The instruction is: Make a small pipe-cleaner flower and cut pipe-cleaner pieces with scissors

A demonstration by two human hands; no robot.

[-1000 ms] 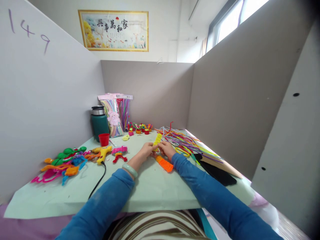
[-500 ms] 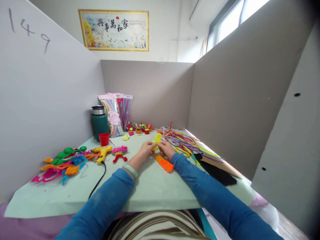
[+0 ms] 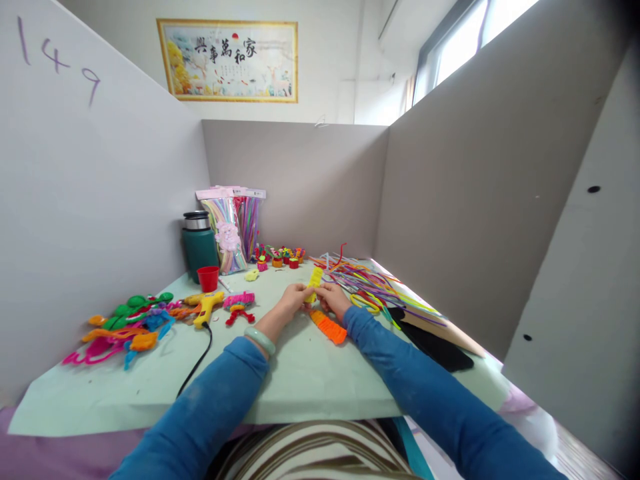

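Observation:
Between my two hands is a yellow strip of bent pipe cleaner (image 3: 315, 277), its upper end sticking up above my fingers. My left hand (image 3: 294, 299) pinches it from the left, a pale green bangle on that wrist. From the right, my right hand (image 3: 334, 298) grips the same strip, the fingertips of both hands nearly meeting. The strip's lower part is mostly hidden by my fingers. Just below my hands, an orange pipe cleaner piece (image 3: 330, 328) with a ribbed surface lies on the table.
Left are a yellow glue gun (image 3: 206, 307) with a black cord, a red cup (image 3: 209, 279), a green bottle (image 3: 199, 248) and a heap of coloured pieces (image 3: 133, 323). Loose pipe cleaners (image 3: 365, 277), yellow-handled scissors (image 3: 365, 304) and a black sheet (image 3: 435, 343) lie right. Partitions enclose the table.
The yellow strip has shifted very slightly between my fingers. Both arms and the things on the table stay where they were.

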